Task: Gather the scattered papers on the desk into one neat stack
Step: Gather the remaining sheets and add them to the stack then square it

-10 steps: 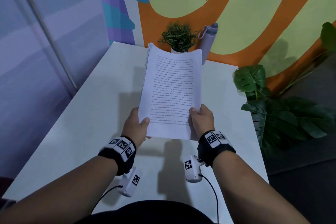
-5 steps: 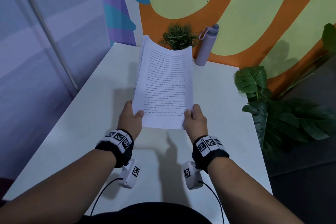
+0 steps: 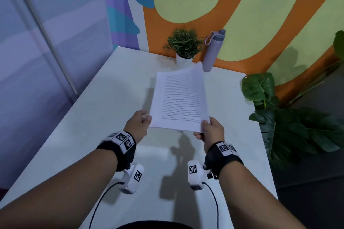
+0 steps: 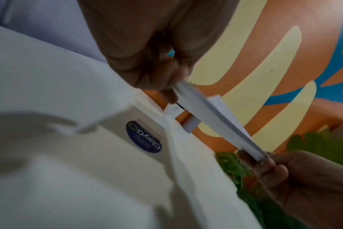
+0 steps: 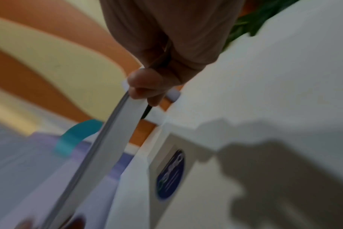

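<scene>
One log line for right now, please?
paper stack: held above desk | left hand: pinches near corner | right hand: pinches other corner

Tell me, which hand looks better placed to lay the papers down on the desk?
Probably the right hand: its thumb lies over the near corner of the paper stack, fingers underneath, a firm pinch. The left hand catches only the opposite corner's very edge.

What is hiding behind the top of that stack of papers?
The small potted plant stands just behind the paper stack, with the lilac water bottle beside it. The stack's top edge covers the pot's bottom and the desk beneath.
</scene>
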### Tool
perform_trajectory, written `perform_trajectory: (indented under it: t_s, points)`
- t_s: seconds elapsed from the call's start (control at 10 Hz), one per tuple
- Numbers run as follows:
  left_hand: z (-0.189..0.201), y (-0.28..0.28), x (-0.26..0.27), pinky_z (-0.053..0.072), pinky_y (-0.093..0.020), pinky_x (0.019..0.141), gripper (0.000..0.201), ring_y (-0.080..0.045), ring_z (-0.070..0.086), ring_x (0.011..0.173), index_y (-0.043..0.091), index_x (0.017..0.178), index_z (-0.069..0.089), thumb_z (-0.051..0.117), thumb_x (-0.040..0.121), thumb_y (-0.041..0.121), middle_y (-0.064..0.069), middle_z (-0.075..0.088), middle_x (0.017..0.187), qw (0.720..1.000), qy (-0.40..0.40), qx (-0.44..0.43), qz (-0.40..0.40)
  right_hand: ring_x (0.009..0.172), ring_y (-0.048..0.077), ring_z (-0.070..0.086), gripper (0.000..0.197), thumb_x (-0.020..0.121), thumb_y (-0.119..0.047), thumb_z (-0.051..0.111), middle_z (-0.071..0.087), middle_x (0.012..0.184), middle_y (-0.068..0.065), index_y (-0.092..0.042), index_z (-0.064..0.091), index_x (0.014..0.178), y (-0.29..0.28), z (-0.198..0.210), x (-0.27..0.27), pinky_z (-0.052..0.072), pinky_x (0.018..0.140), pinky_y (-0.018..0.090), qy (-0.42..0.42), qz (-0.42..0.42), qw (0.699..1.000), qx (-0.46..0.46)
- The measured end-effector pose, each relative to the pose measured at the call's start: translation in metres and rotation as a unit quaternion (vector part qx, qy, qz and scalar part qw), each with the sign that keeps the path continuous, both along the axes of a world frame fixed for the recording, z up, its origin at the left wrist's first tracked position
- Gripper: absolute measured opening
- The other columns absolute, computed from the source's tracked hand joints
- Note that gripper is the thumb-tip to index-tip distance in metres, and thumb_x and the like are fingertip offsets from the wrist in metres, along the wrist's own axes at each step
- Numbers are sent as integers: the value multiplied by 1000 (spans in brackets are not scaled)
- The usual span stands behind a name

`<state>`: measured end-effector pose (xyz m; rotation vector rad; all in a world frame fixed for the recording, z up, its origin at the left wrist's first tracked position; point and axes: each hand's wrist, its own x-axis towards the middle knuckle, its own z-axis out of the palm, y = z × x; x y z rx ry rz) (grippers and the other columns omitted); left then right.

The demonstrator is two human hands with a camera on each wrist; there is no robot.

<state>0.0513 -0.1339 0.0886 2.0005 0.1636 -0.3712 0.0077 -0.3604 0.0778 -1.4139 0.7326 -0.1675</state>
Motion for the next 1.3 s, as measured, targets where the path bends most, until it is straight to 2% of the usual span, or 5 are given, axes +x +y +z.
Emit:
perform_trajectory:
  t_s: [0.2, 0.4, 0.7, 1.1, 1.3]
  points:
    - [-38, 9, 15, 35, -33, 108, 50, -24, 47, 128, 14, 138, 40, 54, 91, 25, -7, 46, 143, 984, 26, 152, -87, 42, 27, 56, 20, 95, -5, 42, 63, 95, 14, -7, 61, 99, -69, -39, 6, 46, 35, 19, 59, -105, 993, -18]
    - [-85, 24, 26, 17, -33, 118, 65, -22, 14, 147, 17, 148, 23, 51, 92, 35, -8, 12, 159, 933, 80, 310, -164, 51, 28, 52, 15, 96, -4, 40, 53, 79, 5, -17, 49, 95, -108, -69, 21, 48, 36, 22, 122, -113, 985, -48]
    - [-105, 19, 45, 20, -44, 116, 76, -40, 2, 145, 29, 150, 11, 53, 88, 44, -5, -6, 160, 887, 122, 400, -194, 60, 24, 50, 28, 96, -6, 40, 49, 75, 6, -18, 42, 71, -146, -100, 63, 45, 61, 24, 201, -20, 962, -183]
    - [-108, 17, 49, 23, -43, 114, 69, -41, 3, 144, 29, 150, 11, 46, 91, 43, -5, -7, 159, 881, 129, 412, -195, 83, 31, 54, 35, 100, -14, 33, 58, 122, 27, 2, 51, 125, -159, -109, 96, 51, 76, 36, 202, -35, 960, -188]
    - [-104, 26, 53, 18, -42, 118, 66, -36, 5, 146, 28, 150, 15, 45, 92, 44, -5, -4, 160, 888, 140, 390, -201, 107, 38, 61, 37, 91, -16, 43, 59, 121, 26, 3, 52, 121, -156, -124, 76, 51, 95, 45, 229, -52, 945, -225]
